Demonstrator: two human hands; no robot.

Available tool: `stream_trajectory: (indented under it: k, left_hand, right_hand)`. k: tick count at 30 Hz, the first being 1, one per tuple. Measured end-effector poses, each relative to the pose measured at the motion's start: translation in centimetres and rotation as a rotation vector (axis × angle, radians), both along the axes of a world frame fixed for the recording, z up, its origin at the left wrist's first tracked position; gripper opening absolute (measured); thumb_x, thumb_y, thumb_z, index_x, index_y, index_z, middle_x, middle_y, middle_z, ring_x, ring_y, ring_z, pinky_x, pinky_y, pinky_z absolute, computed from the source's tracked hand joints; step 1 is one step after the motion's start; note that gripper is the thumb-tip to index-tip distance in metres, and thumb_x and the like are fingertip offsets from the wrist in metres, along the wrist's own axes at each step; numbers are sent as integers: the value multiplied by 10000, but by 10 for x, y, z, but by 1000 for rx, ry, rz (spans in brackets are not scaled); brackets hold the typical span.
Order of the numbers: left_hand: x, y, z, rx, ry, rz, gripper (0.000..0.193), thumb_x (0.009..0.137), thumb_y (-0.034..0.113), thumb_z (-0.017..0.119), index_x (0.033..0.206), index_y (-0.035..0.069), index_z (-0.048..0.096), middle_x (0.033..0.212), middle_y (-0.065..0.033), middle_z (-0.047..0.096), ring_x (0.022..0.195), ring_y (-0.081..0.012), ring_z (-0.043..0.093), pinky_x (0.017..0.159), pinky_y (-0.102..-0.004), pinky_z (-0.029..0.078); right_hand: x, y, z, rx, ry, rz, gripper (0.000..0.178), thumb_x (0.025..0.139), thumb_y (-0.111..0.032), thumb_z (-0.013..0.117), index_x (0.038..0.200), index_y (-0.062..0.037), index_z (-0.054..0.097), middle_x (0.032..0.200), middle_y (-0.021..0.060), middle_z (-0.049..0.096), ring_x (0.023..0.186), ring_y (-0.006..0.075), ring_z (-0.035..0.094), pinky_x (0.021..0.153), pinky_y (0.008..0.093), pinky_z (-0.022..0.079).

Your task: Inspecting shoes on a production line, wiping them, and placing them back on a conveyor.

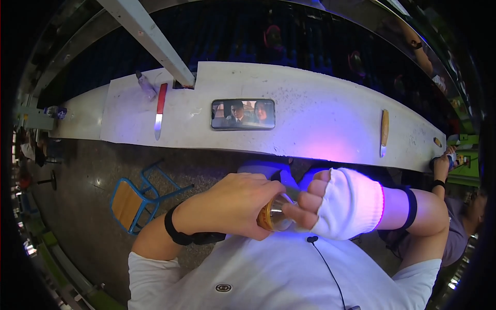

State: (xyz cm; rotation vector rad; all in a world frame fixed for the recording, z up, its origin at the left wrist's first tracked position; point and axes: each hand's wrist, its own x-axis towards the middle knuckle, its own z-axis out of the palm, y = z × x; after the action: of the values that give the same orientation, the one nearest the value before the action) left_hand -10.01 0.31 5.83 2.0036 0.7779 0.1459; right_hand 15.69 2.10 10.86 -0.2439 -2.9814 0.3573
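In front of my chest, my left hand [232, 204] is wrapped round a clear plastic bottle [279, 216] with a yellow-orange label. The bottle lies tilted with its top toward my right hand [336, 204], which wears a white glove that leaves the fingertips bare. The right fingers are curled closed at the bottle's top end and hide its cap or mouth. Both hands are just off the near edge of a white table [310, 103]. A phone [243, 114] showing a video lies on the table beyond them.
On the table lie a red-handled knife [160, 111], a small clear bottle [146, 86] and a wooden-handled knife [384, 133]. A grey post [150, 39] rises at the table's far edge. A blue-framed stool [129, 205] stands left. Another person's arm [440, 173] reaches in at right.
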Motion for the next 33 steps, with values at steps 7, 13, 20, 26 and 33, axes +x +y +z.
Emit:
stream_trajectory:
  k: [7,13,20,26,33]
  left_hand:
    - [-20,-10,-10,425,-9,252,614,640,246,909,1176,48,683,998,-135,714,943,-349,695,802,-437,565]
    - [-47,-8,-2,-7,106,64,609,698,300,899,1205,53,668,1026,-152,710,993,-364,680,843,-463,556]
    - [-37,-29,-13,626,182,501,654,617,171,908,1185,19,622,1035,-130,681,994,-315,671,839,-429,522]
    - [-44,-16,-23,798,213,580,725,603,155,941,1248,51,628,1140,-154,695,1095,-377,673,942,-461,525]
    - [-137,79,-32,425,-298,1197,682,772,238,943,1329,24,612,1227,-107,696,1160,-232,679,1035,-396,537]
  right_hand:
    - [-24,5,-6,21,-53,-189,333,861,-222,691,1117,-10,684,836,56,633,722,202,653,601,353,528]
    - [-44,14,-35,175,219,202,362,829,-201,701,1142,-21,674,832,35,581,718,203,608,618,359,510]
    - [-73,4,-45,-859,129,-736,294,1064,-239,581,1218,9,614,790,187,691,721,355,721,645,418,552]
    - [-70,3,-56,-787,288,-737,337,1051,-264,633,1229,20,592,710,170,654,662,342,694,631,453,548]
    - [-13,-3,-53,-678,294,-813,518,930,-255,795,1324,18,597,701,87,631,611,242,660,621,386,551]
